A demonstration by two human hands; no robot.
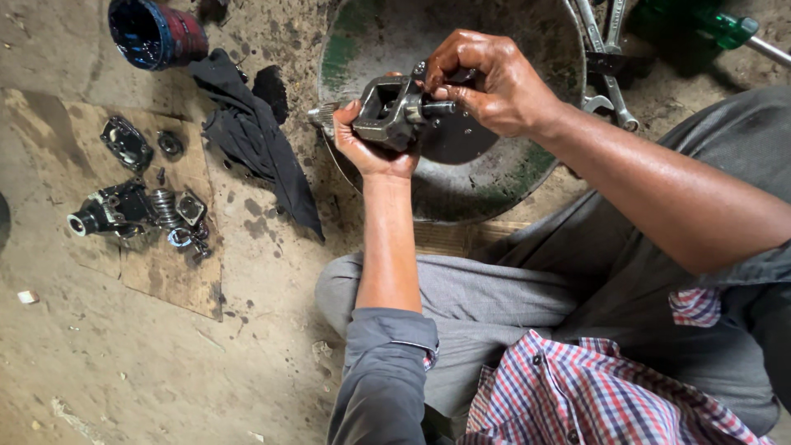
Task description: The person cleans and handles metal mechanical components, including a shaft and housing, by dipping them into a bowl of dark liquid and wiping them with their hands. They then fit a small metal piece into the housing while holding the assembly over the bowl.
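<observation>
My left hand (368, 147) was cupped from below around a grey metal housing (387, 111), fingers wrapped under it and the thumb against its near side, gripping it firmly. The housing sat tilted, its open rectangular window facing up, with a short splined shaft (323, 114) sticking out toward the left past my fingers. My right hand (494, 82) came over from the other side, fingers curled and pinched on a small dark pin (438, 107) that stuck out of the housing's right face; the fingertips hid part of it, so I could not tell how deep it sat.

Both hands held the piece above a wide round metal basin (527, 177), worn green paint around its rim and a dark disc (457, 140) lying in its middle. Several wrenches (607, 58) lay just beyond the basin's far right edge, with a green-handled tool (725, 29) near them.

To the left, a black rag (255, 136) was spread on the dirty floor, a dark paint tin (156, 31) beyond it. Farther left, a stained board (165, 272) carried loose parts: a cover plate (126, 142), a spring (165, 206) and a small pump-like body (107, 213)
</observation>
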